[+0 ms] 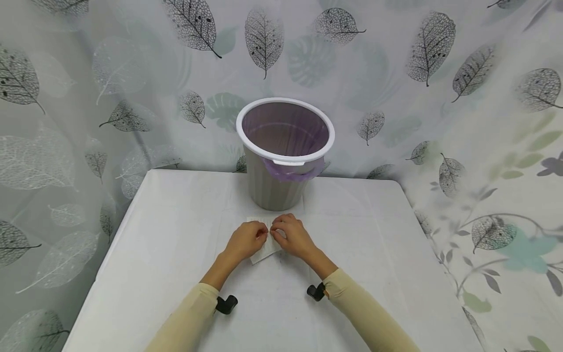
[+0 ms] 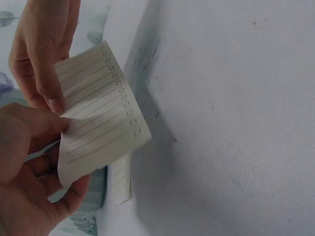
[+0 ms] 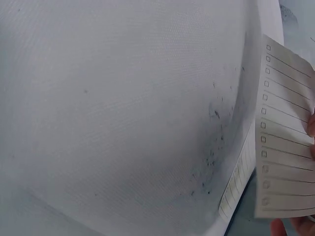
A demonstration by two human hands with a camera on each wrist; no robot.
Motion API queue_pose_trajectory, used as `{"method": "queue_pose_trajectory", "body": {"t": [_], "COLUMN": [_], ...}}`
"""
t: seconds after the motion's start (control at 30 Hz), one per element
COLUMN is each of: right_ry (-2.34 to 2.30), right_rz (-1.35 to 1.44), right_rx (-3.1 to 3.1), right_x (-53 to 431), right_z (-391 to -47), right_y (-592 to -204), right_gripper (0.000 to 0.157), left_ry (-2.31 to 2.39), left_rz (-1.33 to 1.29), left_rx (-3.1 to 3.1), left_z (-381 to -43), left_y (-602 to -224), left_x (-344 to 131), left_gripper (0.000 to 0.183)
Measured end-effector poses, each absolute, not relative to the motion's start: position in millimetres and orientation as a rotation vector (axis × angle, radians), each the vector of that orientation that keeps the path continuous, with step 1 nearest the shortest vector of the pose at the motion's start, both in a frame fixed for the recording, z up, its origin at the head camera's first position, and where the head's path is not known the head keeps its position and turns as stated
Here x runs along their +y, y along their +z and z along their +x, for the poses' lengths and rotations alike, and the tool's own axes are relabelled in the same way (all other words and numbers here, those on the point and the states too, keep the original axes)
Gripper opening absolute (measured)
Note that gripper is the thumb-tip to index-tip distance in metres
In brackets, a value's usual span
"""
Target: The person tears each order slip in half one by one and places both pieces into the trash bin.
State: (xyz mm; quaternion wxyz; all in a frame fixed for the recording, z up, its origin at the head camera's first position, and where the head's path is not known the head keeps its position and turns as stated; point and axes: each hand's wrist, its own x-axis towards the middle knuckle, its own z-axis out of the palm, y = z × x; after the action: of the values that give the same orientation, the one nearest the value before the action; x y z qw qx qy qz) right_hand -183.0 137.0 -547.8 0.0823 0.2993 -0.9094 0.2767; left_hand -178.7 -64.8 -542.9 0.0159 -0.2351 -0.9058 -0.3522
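My left hand (image 1: 249,239) and right hand (image 1: 293,235) meet just in front of the bin. Between them they hold a lined paper sheet (image 2: 101,108) with a column of small checkboxes, raised off the table. In the left wrist view, my left thumb and fingers grip its lower left part, while the right hand's fingers pinch it higher up the same side. Behind it a second lined paper (image 3: 239,179) lies on the table, partly covered by the held sheet. Only a few fingertips show at the right edge of the right wrist view.
A grey bin (image 1: 277,188) with a white rim and purple liner (image 1: 294,172) stands at the table's back edge. The white-covered table (image 1: 369,234) extends on both sides. Leaf-patterned curtains (image 1: 145,63) hang behind it and along both sides.
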Motion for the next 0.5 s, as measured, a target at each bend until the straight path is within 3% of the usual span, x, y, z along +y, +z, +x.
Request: {"method": "queue_pose_trajectory", "body": {"t": [0.5], "right_ry": [0.900], "right_rz": [0.956], "right_rx": [-2.623], "right_x": [139.3], "right_z": [-186.0], "right_y": [-547.2], "right_gripper": [0.008], "left_ry": [-1.105], "left_rz": [-0.780], "left_rx": [-2.767], "left_z": [-179.1], "left_y": [-537.8], "left_x": [-66.5], "left_gripper": [0.005]}}
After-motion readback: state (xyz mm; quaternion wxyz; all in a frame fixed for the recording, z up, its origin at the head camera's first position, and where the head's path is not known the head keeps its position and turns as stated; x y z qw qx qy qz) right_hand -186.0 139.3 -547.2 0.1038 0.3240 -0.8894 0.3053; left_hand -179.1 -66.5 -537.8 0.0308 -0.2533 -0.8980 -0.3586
